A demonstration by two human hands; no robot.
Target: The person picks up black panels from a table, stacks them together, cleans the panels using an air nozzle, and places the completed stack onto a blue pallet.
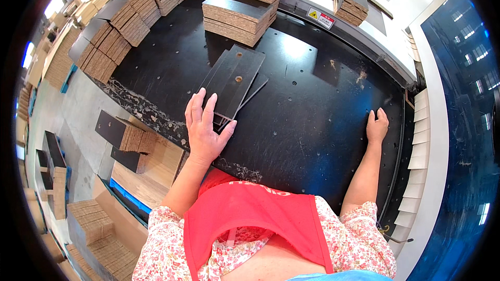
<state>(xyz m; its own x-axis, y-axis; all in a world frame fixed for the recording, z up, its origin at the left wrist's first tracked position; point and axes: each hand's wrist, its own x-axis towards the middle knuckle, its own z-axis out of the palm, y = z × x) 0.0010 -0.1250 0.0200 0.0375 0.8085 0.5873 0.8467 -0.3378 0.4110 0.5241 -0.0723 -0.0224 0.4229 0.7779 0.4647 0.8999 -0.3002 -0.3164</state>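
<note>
A small pile of dark narrow boards [232, 86] lies on the black table [312, 145], with round holes in the top one and a lower piece askew to the right. My left hand [205, 132] is at the pile's near left end, fingers spread and the thumb by its near edge. Whether it presses on the boards or only rests beside them is hard to make out. Farther right, my right hand [377, 126] rests near the table's right side, nothing visible in it, its fingertips pointing away from me.
Stacked chipboard panels [234, 18] stand at the table's far side. More stacks [122, 26] line the far left edge. Beyond is a white machine frame with a warning label [320, 18]. Pallets of boards [140, 145] sit low on the left; a blue panel [463, 99] rises at right.
</note>
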